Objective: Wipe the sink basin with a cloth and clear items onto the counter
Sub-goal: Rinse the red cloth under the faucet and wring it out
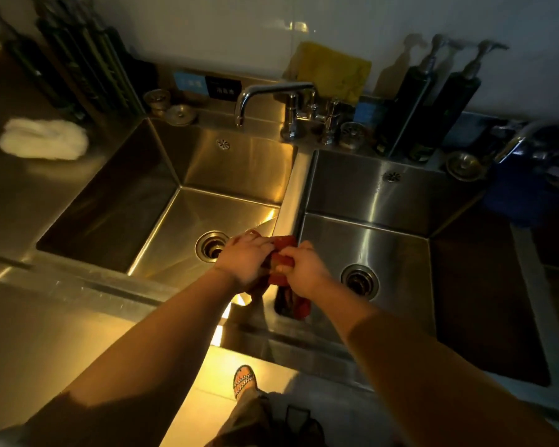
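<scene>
Both my hands grip a red cloth [283,262] over the steel divider [292,191] between two sink basins. My left hand [246,259] holds its left part, fingers curled round it. My right hand [304,269] grips the other part, and a dark end of the cloth hangs down below it. The left basin [226,175] has a round drain [211,246] just left of my left hand. The right basin [384,201] has its own drain [359,281] right of my right hand. Neither basin holds any loose item.
A faucet [265,95] stands behind the divider. Drain strainers [168,106] lie on the back ledge. Two dark pump bottles [430,104] stand at the back right, a yellow cloth [333,71] hangs on the wall, a white cloth [42,141] lies on the left counter.
</scene>
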